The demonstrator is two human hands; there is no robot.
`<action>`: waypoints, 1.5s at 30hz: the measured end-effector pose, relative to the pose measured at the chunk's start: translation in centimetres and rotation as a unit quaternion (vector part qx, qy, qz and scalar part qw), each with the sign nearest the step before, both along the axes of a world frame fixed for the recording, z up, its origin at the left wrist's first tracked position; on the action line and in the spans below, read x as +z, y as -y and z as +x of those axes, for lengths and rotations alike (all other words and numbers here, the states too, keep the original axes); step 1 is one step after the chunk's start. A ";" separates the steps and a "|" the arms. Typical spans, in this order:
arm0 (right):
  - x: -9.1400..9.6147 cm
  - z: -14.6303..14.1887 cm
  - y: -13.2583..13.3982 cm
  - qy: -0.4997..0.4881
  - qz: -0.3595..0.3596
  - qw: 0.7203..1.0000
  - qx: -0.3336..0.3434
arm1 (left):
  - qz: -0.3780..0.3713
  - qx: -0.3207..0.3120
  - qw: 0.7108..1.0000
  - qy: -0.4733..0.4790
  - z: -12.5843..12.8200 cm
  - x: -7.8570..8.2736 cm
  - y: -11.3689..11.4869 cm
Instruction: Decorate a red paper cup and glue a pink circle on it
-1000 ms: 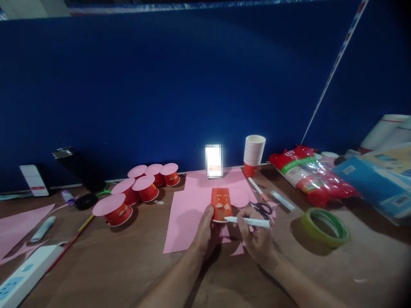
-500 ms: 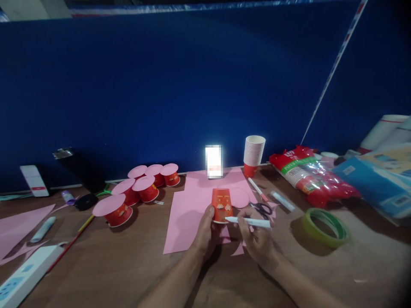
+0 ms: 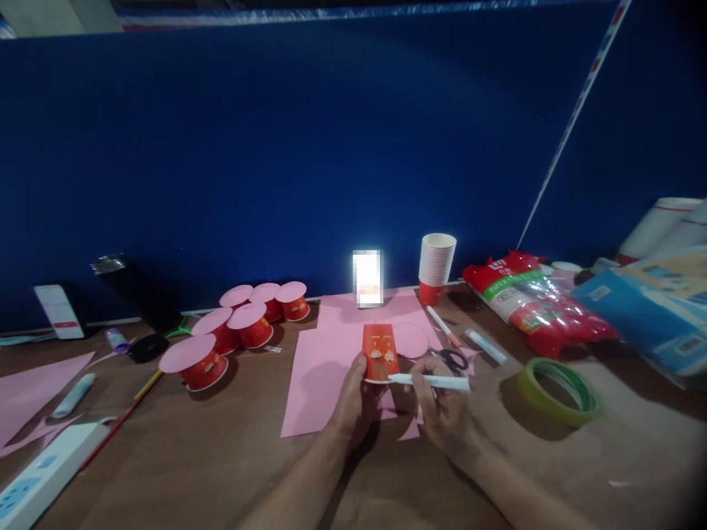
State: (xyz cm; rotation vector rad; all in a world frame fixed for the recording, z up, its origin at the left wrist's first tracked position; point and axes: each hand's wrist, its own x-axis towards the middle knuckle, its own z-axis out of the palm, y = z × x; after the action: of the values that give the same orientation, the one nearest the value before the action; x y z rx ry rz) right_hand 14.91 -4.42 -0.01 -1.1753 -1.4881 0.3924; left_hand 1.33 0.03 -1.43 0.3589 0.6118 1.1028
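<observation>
A red paper cup [image 3: 380, 352] with printed figures is held rim-down in my left hand [image 3: 353, 401], its thumb on the cup's left side. My right hand [image 3: 442, 412] grips a white marker [image 3: 434, 381], whose tip is at the cup's lower right edge; whether it touches cannot be made out. Beneath them lie pink paper sheets [image 3: 317, 383], and a pink paper disc [image 3: 412, 341] is just behind the cup. Black-handled scissors [image 3: 456, 359] rest close to my right hand. Small pink scraps [image 3: 409, 430] lie in front of the sheets.
Several red cups topped with pink discs [image 3: 188, 353] stand to the left. A stack of paper cups [image 3: 438, 261] is at the back, a red plastic pack [image 3: 541, 298] and a tape roll [image 3: 562, 390] to the right. A power strip [image 3: 52, 471] occupies the front left.
The cup has turned and shifted slightly left in my left hand. The marker in my right hand has moved a little to the right.
</observation>
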 end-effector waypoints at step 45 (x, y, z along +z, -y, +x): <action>-1.5 -0.6 0.2 0.063 0.074 0.995 0.018 | 0.091 0.001 0.996 -0.020 -0.3 -1.0 -0.2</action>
State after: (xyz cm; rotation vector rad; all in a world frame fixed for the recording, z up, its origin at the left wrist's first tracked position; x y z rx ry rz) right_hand 14.35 -4.62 -1.47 -1.0730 -1.6203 0.2315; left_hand 1.05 0.20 -2.45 0.5388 0.5485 1.1589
